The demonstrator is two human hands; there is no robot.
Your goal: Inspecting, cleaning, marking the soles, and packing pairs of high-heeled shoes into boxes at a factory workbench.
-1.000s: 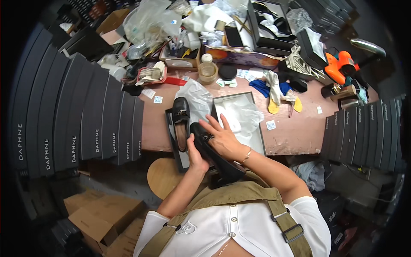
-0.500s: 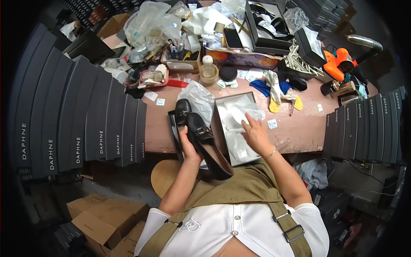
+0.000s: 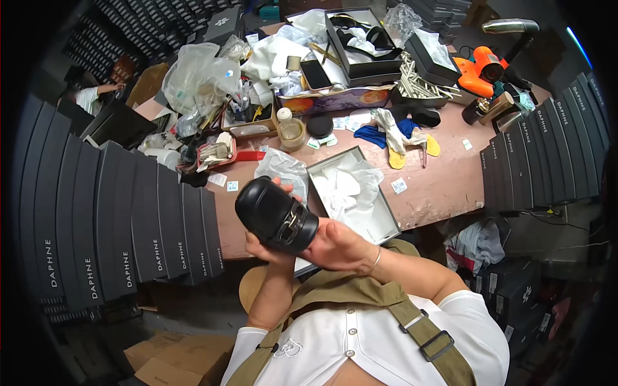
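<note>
A black loafer [image 3: 262, 207] with a metal buckle across its front is raised above the table edge, its rounded toe pointing up and to the left. My left hand [image 3: 271, 255] is closed around it from below and behind, with fingertips showing on its far side. On the buckle side, my right hand [image 3: 342, 248] is closed against the shoe, its fingers partly hidden. Whether a second loafer lies behind this one I cannot tell. Just beyond my right hand lies an open grey shoe box [image 3: 388, 219] with white tissue paper [image 3: 351, 193] inside.
Stacks of dark shoe boxes flank me at the left [image 3: 116, 219] and right [image 3: 528, 161]. At the table's back are a clear bottle [image 3: 291, 133], a phone [image 3: 315, 75], cloths [image 3: 389, 138], an orange heat gun [image 3: 479, 67] and plastic bags [image 3: 196, 77]. Cardboard cartons [image 3: 183, 360] stand below left.
My right hand has left the box and come onto the loafer. The shoe, earlier seen beside its mate in my left hand, has turned its toe towards me. The view has shifted.
</note>
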